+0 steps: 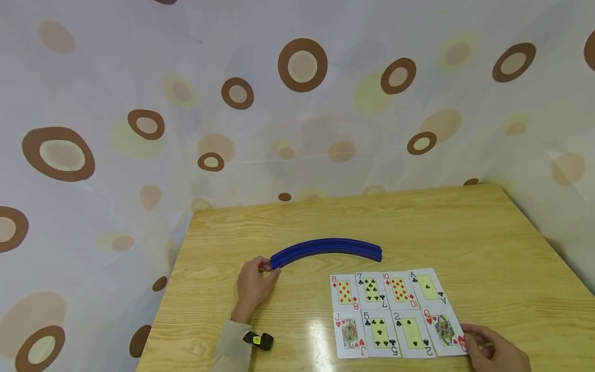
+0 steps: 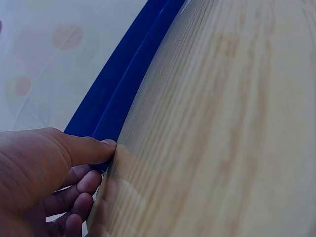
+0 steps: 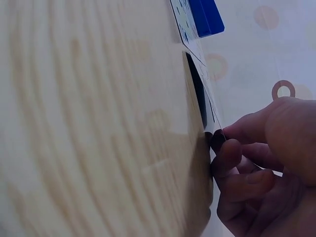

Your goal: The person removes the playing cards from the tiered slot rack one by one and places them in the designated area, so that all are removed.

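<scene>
A curved blue card holder (image 1: 325, 248) lies on the wooden table (image 1: 465, 232). My left hand (image 1: 266, 269) grips its left end, with the thumb (image 2: 94, 147) pressed on the blue holder (image 2: 123, 84) and the fingers curled under it. In front of the holder, several playing cards lie face up in two rows. My right hand (image 1: 470, 342) pinches the near right corner of the queen of hearts (image 1: 443, 329), the last card in the front row. In the right wrist view, thumb and forefinger (image 3: 224, 148) close on that card's edge (image 3: 213, 129), and the holder's end (image 3: 206, 17) shows beyond.
The back row holds an eight of diamonds (image 1: 344, 291), seven of clubs (image 1: 372, 289), ten of diamonds (image 1: 400, 288) and ace of spades (image 1: 428, 285). A spotted curtain (image 1: 302, 103) hangs close behind and beside the table. A black wrist camera (image 1: 258, 340) sits on my left sleeve.
</scene>
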Action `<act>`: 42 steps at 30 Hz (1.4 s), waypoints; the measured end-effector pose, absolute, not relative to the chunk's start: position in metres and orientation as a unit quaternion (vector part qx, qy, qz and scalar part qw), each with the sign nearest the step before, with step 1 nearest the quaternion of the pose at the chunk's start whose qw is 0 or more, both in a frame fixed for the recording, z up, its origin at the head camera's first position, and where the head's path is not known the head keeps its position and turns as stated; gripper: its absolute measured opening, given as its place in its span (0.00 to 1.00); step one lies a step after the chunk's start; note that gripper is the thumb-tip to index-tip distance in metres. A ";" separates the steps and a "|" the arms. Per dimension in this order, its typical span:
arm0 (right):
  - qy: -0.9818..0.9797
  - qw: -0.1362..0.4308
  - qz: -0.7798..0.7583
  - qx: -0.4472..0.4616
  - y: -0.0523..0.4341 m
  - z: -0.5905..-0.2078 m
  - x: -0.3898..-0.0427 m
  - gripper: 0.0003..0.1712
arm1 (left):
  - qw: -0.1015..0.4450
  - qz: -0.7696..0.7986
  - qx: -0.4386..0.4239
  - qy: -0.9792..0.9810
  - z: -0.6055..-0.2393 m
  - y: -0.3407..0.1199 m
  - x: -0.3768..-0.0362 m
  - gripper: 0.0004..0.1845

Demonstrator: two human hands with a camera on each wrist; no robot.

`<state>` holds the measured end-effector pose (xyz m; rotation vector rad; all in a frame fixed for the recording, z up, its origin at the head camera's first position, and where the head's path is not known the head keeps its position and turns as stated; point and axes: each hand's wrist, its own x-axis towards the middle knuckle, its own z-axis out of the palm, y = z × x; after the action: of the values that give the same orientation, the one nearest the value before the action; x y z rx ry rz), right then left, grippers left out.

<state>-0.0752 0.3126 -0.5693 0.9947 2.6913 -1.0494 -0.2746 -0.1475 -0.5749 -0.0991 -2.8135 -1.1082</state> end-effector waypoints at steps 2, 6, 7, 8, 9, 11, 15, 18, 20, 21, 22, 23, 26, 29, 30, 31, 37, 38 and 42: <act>0.880 0.040 -0.342 0.328 0.312 -0.570 -0.075 0.22 | 0.056 -0.365 -0.030 -0.929 -0.574 -0.148 -0.274 0.12; 0.879 0.032 -0.340 0.331 0.311 -0.569 -0.075 0.21 | 0.054 -0.364 -0.029 -0.929 -0.574 -0.148 -0.274 0.13; 0.880 0.030 -0.339 0.332 0.310 -0.569 -0.074 0.21 | 0.054 -0.363 -0.029 -0.930 -0.574 -0.148 -0.274 0.13; 0.879 0.029 -0.340 0.333 0.310 -0.569 -0.075 0.21 | 0.054 -0.363 -0.030 -0.930 -0.574 -0.148 -0.274 0.13; 0.879 0.026 -0.339 0.333 0.309 -0.569 -0.075 0.20 | 0.055 -0.363 -0.030 -0.930 -0.574 -0.149 -0.274 0.13; 0.880 0.021 -0.336 0.334 0.308 -0.569 -0.076 0.20 | 0.054 -0.364 -0.030 -0.929 -0.575 -0.149 -0.274 0.13; 0.881 0.015 -0.334 0.334 0.308 -0.569 -0.077 0.19 | 0.052 -0.368 -0.029 -0.928 -0.574 -0.149 -0.275 0.13; 0.883 0.016 -0.333 0.331 0.308 -0.568 -0.078 0.19 | 0.052 -0.368 -0.031 -0.928 -0.573 -0.149 -0.275 0.13; 0.884 0.013 -0.331 0.330 0.307 -0.567 -0.078 0.19 | 0.055 -0.367 -0.034 -0.928 -0.573 -0.150 -0.276 0.13; 0.885 0.012 -0.330 0.328 0.306 -0.566 -0.078 0.19 | 0.056 -0.367 -0.033 -0.928 -0.573 -0.150 -0.276 0.13; 0.885 0.009 -0.330 0.328 0.306 -0.566 -0.079 0.19 | 0.057 -0.366 -0.035 -0.928 -0.573 -0.150 -0.276 0.13; 0.885 0.006 -0.330 0.328 0.305 -0.565 -0.079 0.18 | 0.057 -0.367 -0.034 -0.928 -0.573 -0.150 -0.276 0.13; 0.884 -0.001 -0.330 0.331 0.304 -0.562 -0.079 0.18 | 0.055 -0.368 -0.032 -0.928 -0.572 -0.150 -0.276 0.12; 0.881 0.001 -0.333 0.336 0.305 -0.559 -0.078 0.18 | 0.055 -0.368 -0.031 -0.928 -0.571 -0.150 -0.276 0.12; 0.881 0.003 -0.334 0.336 0.305 -0.558 -0.078 0.19 | 0.056 -0.368 -0.031 -0.928 -0.571 -0.150 -0.276 0.12; 0.880 0.006 -0.334 0.337 0.305 -0.558 -0.078 0.19 | 0.057 -0.368 -0.032 -0.928 -0.571 -0.150 -0.276 0.12; 0.877 0.009 -0.344 0.335 0.303 -0.558 -0.080 0.19 | 0.055 -0.369 -0.037 -0.927 -0.571 -0.148 -0.276 0.13; 0.878 0.009 -0.347 0.331 0.302 -0.559 -0.080 0.19 | 0.054 -0.368 -0.037 -0.927 -0.571 -0.148 -0.275 0.13; 0.880 0.017 -0.354 0.316 0.296 -0.558 -0.083 0.18 | 0.059 -0.365 -0.043 -0.928 -0.574 -0.146 -0.273 0.13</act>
<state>-0.0833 0.2959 -0.5584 0.9823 2.7346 -1.1003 -0.2731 -0.1459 -0.5742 -0.1296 -2.8107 -1.1047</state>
